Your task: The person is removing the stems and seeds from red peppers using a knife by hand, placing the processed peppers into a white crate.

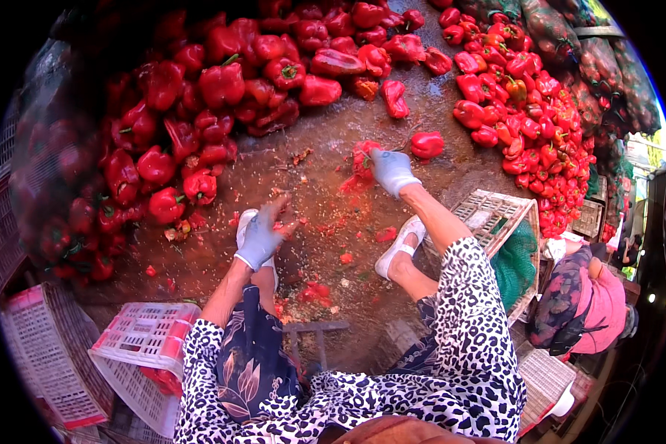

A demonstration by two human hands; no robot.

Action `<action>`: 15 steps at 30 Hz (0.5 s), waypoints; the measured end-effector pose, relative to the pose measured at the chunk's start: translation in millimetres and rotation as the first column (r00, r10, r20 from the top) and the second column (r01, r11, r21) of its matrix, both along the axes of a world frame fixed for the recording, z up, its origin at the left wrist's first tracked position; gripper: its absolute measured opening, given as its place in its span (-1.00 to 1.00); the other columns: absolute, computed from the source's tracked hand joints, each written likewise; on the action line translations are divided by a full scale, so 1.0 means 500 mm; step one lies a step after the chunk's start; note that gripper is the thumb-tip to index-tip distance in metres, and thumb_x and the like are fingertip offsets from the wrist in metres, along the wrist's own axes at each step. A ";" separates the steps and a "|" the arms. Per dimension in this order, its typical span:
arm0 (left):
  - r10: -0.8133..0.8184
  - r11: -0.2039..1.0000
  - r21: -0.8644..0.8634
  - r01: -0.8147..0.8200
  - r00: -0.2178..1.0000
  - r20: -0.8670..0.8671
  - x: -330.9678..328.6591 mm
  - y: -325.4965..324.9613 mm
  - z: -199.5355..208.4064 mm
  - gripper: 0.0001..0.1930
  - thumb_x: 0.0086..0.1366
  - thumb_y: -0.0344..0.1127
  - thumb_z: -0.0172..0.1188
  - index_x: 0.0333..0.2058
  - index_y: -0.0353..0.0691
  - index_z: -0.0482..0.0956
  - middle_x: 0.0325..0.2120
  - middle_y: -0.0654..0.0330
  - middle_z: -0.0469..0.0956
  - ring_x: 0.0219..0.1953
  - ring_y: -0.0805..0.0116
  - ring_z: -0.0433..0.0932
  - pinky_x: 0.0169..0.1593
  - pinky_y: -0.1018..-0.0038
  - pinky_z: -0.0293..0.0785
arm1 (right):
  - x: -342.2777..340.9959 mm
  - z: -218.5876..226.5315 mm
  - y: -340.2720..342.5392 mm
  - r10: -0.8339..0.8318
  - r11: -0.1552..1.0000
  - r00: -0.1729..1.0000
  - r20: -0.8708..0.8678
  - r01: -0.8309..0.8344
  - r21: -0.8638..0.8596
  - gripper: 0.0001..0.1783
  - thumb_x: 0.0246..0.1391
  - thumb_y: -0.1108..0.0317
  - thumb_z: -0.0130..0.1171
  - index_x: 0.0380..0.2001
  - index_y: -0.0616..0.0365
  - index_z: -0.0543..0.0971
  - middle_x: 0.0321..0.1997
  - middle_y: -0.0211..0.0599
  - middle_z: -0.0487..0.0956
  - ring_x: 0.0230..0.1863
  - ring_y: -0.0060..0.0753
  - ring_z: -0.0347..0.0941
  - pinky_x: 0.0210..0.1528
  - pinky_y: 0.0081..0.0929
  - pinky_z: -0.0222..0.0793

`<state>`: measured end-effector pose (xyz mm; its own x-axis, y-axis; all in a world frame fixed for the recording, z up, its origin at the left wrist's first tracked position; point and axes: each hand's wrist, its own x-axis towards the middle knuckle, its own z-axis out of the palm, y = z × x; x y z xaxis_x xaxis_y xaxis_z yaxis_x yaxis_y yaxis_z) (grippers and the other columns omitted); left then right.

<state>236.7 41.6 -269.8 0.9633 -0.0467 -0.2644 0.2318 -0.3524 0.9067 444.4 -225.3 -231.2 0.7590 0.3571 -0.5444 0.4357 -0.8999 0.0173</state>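
My right hand (394,170), in a pale grey glove, is closed on a red bell pepper (363,157) that looks torn or soft and is a little blurred. Just beyond that hand, a whole red pepper (426,144) lies on the wet brown floor (318,177). My left hand (262,235), gloved alike with brownish fingers, hovers over my left shoe with fingers spread and nothing in them. Large red peppers (222,85) are heaped at the far left. Seeds and red scraps (315,291) lie scattered between my feet.
Another heap of red peppers (522,118) rises at the far right, with filled net sacks (603,66) behind it. A pale crate with green netting (488,222) stands right of my leg. At left are a red-and-white crate (144,333) and more crates. A person (588,303) bends at the right.
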 end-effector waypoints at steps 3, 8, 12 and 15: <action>-0.032 0.984 0.176 0.005 0.988 0.150 0.027 -0.007 0.046 -0.15 -0.02 -0.11 0.43 0.23 -0.17 0.24 0.13 0.00 0.34 0.11 0.05 0.38 0.14 0.26 0.34 | -0.042 0.044 0.005 -0.132 0.978 0.991 0.010 0.128 0.167 -0.59 0.16 0.03 0.02 -0.16 0.16 0.50 -0.36 0.05 0.59 -0.29 0.01 0.57 -0.25 -0.12 0.43; -0.034 0.912 0.396 -0.107 0.942 0.333 0.062 -0.033 0.058 0.06 -0.23 -0.02 0.50 0.27 -0.10 0.15 0.24 0.00 0.17 0.19 -0.11 0.24 0.20 0.10 0.21 | -0.142 0.100 0.138 -0.521 0.343 0.571 -0.635 0.821 0.457 -0.67 0.12 0.16 0.13 -0.28 0.25 0.51 -0.54 -0.20 0.55 -0.58 -0.34 0.51 -0.56 -0.39 0.40; 0.074 0.934 0.309 -0.177 0.945 0.320 0.079 -0.032 0.033 0.07 -0.26 -0.08 0.50 0.28 -0.10 0.15 0.24 0.01 0.18 0.19 -0.08 0.23 0.21 0.13 0.20 | -0.215 0.135 0.228 -0.452 0.045 0.369 -0.812 0.919 0.392 -0.78 0.15 0.25 0.11 -0.38 0.21 0.48 -0.59 -0.42 0.45 -0.70 -0.62 0.32 -0.68 -0.61 0.24; 0.122 0.951 0.217 -0.222 0.910 0.397 0.078 -0.015 0.023 -0.02 -0.23 -0.19 0.45 0.25 -0.13 0.20 0.13 0.01 0.33 0.12 0.01 0.34 0.13 0.19 0.30 | -0.241 0.139 0.255 -0.362 -0.137 0.235 -0.902 0.944 0.300 -0.82 0.18 0.28 0.07 -0.42 0.16 0.45 -0.61 -0.47 0.41 -0.72 -0.65 0.27 -0.67 -0.65 0.21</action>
<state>275.6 33.9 -258.3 0.9794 0.1491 0.1365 -0.0288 -0.5653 0.8244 323.8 -97.8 -161.6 0.6414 0.1786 -0.7461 -0.7513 -0.0507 -0.6580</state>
